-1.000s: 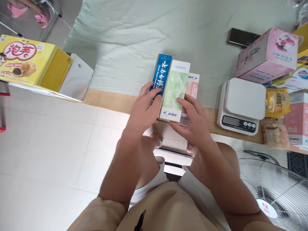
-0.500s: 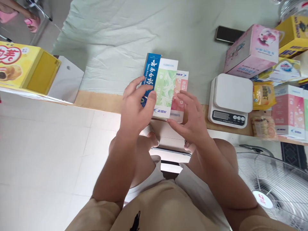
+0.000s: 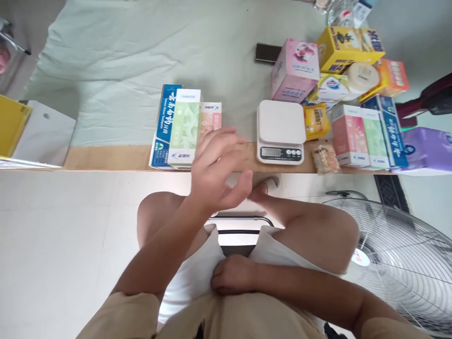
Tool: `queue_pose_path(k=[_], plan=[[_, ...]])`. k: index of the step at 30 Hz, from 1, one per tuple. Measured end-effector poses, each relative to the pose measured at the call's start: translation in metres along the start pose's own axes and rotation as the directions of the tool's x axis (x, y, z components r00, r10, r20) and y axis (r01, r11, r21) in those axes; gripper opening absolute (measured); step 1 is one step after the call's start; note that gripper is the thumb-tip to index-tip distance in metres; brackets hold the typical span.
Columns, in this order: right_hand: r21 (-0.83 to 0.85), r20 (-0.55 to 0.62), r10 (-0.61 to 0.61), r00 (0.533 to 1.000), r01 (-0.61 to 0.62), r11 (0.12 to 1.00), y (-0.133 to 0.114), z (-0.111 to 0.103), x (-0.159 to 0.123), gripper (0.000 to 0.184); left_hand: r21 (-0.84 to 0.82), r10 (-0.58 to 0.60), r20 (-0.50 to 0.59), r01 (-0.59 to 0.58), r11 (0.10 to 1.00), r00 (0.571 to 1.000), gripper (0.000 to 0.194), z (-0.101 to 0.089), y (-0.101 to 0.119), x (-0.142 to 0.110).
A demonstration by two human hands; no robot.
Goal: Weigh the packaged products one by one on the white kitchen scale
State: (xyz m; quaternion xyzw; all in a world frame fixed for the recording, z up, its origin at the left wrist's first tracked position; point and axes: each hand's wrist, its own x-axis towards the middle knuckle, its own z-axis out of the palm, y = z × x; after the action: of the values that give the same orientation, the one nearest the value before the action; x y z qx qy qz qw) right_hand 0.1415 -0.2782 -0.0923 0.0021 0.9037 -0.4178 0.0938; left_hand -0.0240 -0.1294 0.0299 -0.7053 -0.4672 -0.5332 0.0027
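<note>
My left hand (image 3: pixel 221 172) reaches over the table's front edge with fingers stretched and thumb apart, in front of a pink toothpaste box (image 3: pixel 212 114) and partly hiding it. Whether it touches that box I cannot tell. Beside it lie a green and white toothpaste box (image 3: pixel 186 125) and a blue toothpaste box (image 3: pixel 165 125), side by side and overlapping. My right hand (image 3: pixel 233 275) rests in my lap against the shirt hem, its fingers curled closed; anything inside them is hidden.
To the right stand a white kitchen scale (image 3: pixel 280 123), a pink box (image 3: pixel 294 70), a yellow snack packet (image 3: pixel 316 121) and several upright toothpaste boxes (image 3: pixel 353 136). A dark phone (image 3: pixel 267 53) lies behind. A white box (image 3: pixel 52 134) is at left, a floor fan (image 3: pixel 399 263) at lower right.
My right hand has left the boxes and dropped to my lap. My left hand has shifted from the blue box to the pink one. The view has swung right.
</note>
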Motion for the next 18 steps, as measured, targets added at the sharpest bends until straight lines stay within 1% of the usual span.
queue_pose_path(k=[1, 3, 5, 7, 9, 11, 15, 18], plan=[[0.023, 0.049, 0.015, 0.999, -0.016, 1.0, 0.001, 0.013, -0.005, 0.01, 0.007, 0.032, 0.006, -0.032, 0.999, 0.999, 0.016, 0.008, 0.006, 0.001], [0.047, 0.119, 0.065, 0.991, -0.071, 0.996, 0.005, 0.027, -0.015, 0.013, -0.001, 0.055, 0.036, -0.055, 0.998, 0.998, 0.015, 0.022, 0.019, -0.001], [0.063, 0.161, 0.094, 0.982, -0.105, 0.992, 0.011, 0.032, -0.018, 0.019, -0.011, 0.05, 0.065, -0.05, 0.999, 0.997, 0.013, 0.033, 0.03, -0.006], [0.093, 0.202, 0.075, 0.976, -0.096, 0.991, 0.015, 0.033, -0.016, 0.024, -0.008, 0.044, 0.087, -0.044, 0.999, 0.995, 0.012, 0.04, 0.037, -0.013], [0.129, 0.25, 0.039, 0.967, -0.073, 0.989, 0.014, 0.037, -0.01, 0.028, -0.01, 0.027, 0.099, -0.026, 1.0, 0.995, 0.012, 0.043, 0.042, -0.021], [0.15, 0.287, 0.034, 0.957, -0.079, 0.986, 0.01, 0.042, -0.006, 0.027, -0.018, -0.01, 0.115, 0.012, 1.0, 0.993, 0.012, 0.043, 0.046, -0.028], [0.152, 0.279, 0.12, 0.953, -0.167, 0.974, 0.005, 0.047, -0.005, 0.022, -0.03, -0.077, 0.162, 0.083, 0.996, 0.984, 0.015, 0.043, 0.049, -0.038], [0.197, 0.236, 0.17, 0.957, -0.218, 0.956, 0.009, 0.04, -0.01, 0.024, -0.04, -0.094, 0.22, 0.105, 0.994, 0.971, 0.015, 0.046, 0.048, -0.042]])
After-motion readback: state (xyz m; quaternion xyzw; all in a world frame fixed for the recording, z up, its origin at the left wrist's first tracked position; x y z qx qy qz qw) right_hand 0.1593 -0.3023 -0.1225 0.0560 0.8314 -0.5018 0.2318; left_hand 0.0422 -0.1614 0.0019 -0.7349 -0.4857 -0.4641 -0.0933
